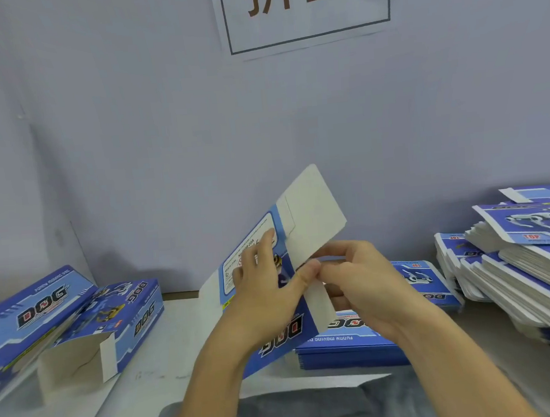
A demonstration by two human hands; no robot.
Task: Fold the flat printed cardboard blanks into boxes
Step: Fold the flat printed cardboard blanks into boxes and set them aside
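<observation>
Left hand grip pinches the tilted blank; right hand grip pinches its white flap.

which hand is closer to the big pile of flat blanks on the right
Right. The right hand pinches the held blank on the side toward the pile of blanks; the left hand holds it farther away.

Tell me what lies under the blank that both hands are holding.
Under the held blank lies a flat stack of blue blanks on the table. The hands and blank cover most of its top.
</observation>
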